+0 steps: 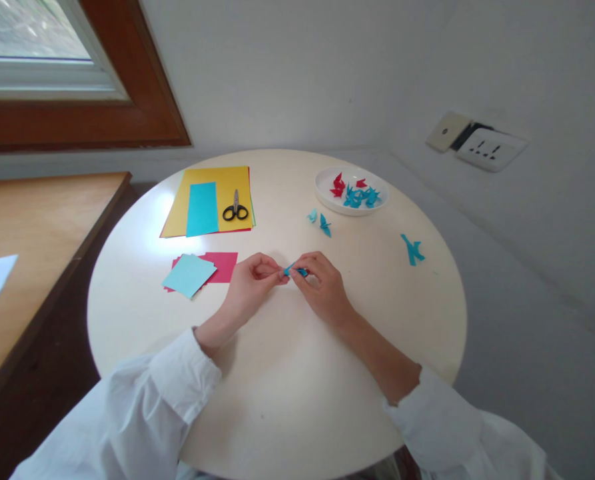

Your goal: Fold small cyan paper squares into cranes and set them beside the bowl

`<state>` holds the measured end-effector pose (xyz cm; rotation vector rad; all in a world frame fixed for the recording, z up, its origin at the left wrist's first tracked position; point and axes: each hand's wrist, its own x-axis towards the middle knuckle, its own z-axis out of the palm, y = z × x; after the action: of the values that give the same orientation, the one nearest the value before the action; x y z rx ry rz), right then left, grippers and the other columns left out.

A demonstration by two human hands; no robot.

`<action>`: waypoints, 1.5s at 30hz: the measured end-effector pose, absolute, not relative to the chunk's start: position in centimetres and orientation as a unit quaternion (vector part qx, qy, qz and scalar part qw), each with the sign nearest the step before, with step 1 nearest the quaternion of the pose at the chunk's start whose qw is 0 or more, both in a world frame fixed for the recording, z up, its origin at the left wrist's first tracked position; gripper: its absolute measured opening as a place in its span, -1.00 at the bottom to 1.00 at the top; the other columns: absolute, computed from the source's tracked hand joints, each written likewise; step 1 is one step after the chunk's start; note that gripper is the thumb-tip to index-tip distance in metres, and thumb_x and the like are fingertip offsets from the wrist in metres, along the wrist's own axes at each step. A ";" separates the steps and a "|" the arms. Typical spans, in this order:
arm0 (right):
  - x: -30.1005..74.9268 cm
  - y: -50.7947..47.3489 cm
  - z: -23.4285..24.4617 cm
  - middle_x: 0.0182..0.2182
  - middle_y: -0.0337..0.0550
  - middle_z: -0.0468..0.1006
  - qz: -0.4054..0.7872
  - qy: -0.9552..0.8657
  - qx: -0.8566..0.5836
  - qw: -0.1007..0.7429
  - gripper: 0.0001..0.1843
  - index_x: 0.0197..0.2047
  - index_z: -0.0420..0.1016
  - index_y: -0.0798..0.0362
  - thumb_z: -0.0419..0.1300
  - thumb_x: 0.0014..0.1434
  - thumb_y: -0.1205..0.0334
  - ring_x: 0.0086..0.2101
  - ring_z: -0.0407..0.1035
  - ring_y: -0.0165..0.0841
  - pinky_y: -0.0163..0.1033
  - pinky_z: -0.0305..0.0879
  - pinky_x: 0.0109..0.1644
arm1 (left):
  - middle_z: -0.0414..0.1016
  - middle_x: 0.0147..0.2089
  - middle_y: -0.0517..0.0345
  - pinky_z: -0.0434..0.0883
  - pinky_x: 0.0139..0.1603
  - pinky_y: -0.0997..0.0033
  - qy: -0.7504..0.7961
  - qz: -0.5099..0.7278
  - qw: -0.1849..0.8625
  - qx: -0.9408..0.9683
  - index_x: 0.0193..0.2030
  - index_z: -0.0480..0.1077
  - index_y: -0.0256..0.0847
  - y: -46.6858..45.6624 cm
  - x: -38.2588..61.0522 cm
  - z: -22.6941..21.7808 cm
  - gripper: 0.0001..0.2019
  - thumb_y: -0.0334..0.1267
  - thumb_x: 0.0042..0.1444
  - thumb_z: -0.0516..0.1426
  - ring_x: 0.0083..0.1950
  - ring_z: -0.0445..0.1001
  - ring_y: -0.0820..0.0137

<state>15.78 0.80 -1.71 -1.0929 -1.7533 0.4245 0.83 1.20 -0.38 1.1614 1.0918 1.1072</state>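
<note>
Over the middle of the round cream table, my left hand and my right hand meet. Both pinch a small folded blue paper piece between their fingertips. Most of the piece is hidden by my fingers. A short way beyond my hands lie two small folded blue paper pieces on the tabletop. Both of my arms wear white sleeves.
A white plate holds several red and blue folded pieces. Blue paper strips lie to the right. Black scissors rest on yellow sheets with a blue sheet. Blue squares cover red paper. A wooden ledge stands left.
</note>
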 end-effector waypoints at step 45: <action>15.9 0.6 -1.4 -0.40 -0.19 0.57 0.216 -0.692 -0.441 0.529 -0.87 -0.34 0.48 0.04 0.13 0.04 0.40 -0.42 0.44 -0.42 -0.34 0.39 -0.32 | 0.44 -0.15 0.06 0.37 -0.05 0.33 0.423 0.455 0.329 0.712 -0.17 0.34 -0.17 1.2 0.5 -1.2 -0.82 -0.32 0.04 0.12 -0.10 0.43 0.36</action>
<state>15.90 0.60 -1.45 -1.0536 -1.6530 0.5161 0.54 1.23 -1.21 1.8625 1.1071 1.1904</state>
